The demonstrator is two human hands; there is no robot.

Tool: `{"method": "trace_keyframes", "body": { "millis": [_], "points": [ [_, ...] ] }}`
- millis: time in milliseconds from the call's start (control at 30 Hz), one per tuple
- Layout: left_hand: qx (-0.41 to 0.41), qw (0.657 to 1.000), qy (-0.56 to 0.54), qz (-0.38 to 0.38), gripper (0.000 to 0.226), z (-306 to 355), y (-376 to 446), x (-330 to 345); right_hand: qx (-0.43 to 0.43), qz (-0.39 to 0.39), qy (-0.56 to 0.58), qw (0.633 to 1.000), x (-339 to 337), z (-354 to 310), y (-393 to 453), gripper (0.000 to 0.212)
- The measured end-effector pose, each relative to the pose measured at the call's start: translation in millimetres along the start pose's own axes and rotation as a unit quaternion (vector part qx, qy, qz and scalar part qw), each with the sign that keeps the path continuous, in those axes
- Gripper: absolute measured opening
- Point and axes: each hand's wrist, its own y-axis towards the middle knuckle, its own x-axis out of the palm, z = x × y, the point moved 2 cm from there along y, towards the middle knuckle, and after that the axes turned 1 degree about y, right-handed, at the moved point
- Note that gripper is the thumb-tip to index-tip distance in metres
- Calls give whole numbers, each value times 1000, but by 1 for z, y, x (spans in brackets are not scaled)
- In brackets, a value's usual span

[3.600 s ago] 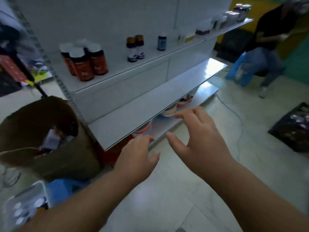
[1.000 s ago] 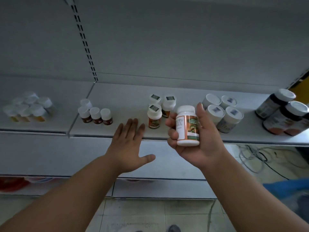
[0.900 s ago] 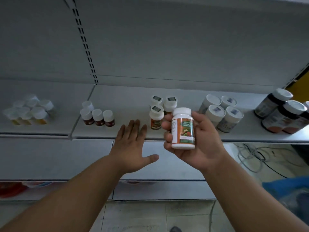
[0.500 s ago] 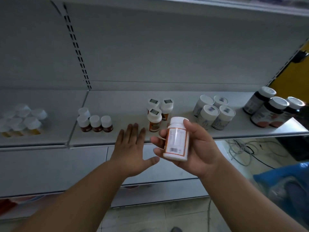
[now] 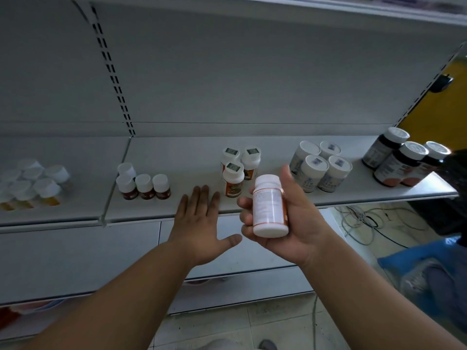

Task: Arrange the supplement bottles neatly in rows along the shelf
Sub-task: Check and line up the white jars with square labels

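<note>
My right hand (image 5: 295, 223) grips a white supplement bottle with an orange-edged label (image 5: 269, 205), held upright in front of the grey shelf (image 5: 177, 160), its text side facing me. My left hand (image 5: 199, 223) hovers flat, fingers spread, at the shelf's front edge and holds nothing. On the shelf stand three matching orange-label bottles (image 5: 233, 179), just behind the held one. Small brown bottles with white caps (image 5: 144, 184) stand to the left, white tubs (image 5: 319, 168) to the right.
Dark bottles with white caps (image 5: 399, 160) stand at the shelf's right end, yellow ones (image 5: 32, 183) on the left shelf section. Loose cables (image 5: 366, 218) lie on the floor below right, next to a blue object (image 5: 424, 258). A lower shelf runs beneath.
The view went from a lower shelf to this one. Over the last second my right hand turned the bottle from its picture side to its text side and lowered it slightly.
</note>
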Motion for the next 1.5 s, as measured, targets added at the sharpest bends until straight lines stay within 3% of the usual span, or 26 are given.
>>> {"method": "trace_keyframes", "body": {
  "millis": [200,367,467,533,567,633,667,700,733,767,800,867,900,933,1000,1100,1200,1267,1333,1400,1467,1500],
  "points": [
    [6,1000,-8,-4,131,0,-1,-1,11,-25,-33,999,-3,1,-3,57],
    [-2,1000,8,-5,111,0,-1,-1,-54,63,-96,992,5,1,-11,28],
    [1,1000,12,-4,108,0,-2,-3,-123,78,-200,969,9,-2,-11,42],
    [2,1000,9,-1,108,0,-2,-4,-220,86,-358,903,11,-4,-14,43],
    [1,1000,7,-1,108,0,-2,-4,-284,103,-468,831,11,-6,-17,42],
    [0,1000,2,-3,108,0,-2,-4,-417,114,-628,647,12,-8,-24,42],
    [0,1000,0,-3,109,0,-2,-3,-464,99,-657,586,14,-7,-27,41],
    [1,1000,-1,-2,109,0,-2,-2,-484,84,-669,557,16,-6,-30,41],
    [1,1000,-1,0,109,0,-3,-2,-483,79,-671,558,17,-6,-32,42],
    [2,1000,0,3,109,0,-2,-2,-463,83,-657,589,18,-5,-34,43],
    [2,1000,2,5,110,-1,-2,-1,-431,90,-620,649,20,-5,-35,43],
    [3,1000,8,7,111,-1,-1,0,-326,107,-453,823,29,-6,-35,39],
    [3,1000,9,8,111,-1,0,0,-237,119,-337,903,28,-6,-31,39],
    [3,1000,7,8,111,-1,0,0,-130,137,-234,954,25,-6,-27,43],
    [0,1000,5,9,109,0,-1,0,29,156,-122,980,20,-8,-20,55],
    [0,1000,5,12,110,0,-2,0,67,198,-93,974,5,-15,-6,56],
    [4,1000,9,20,118,-1,0,3,-11,221,-100,970,-6,-28,10,37],
    [4,1000,13,21,119,-2,1,4,-98,232,-181,951,-16,-40,20,24],
    [4,1000,13,18,119,-1,1,5,-182,268,-372,870,-24,-54,27,22],
    [6,1000,13,17,118,-1,1,5,-221,283,-555,750,-26,-64,32,32],
    [5,1000,14,18,116,0,1,4,-227,269,-663,660,-25,-68,40,36],
    [4,1000,13,19,116,0,1,4,-225,263,-693,633,-25,-69,44,38]
  ]
}}
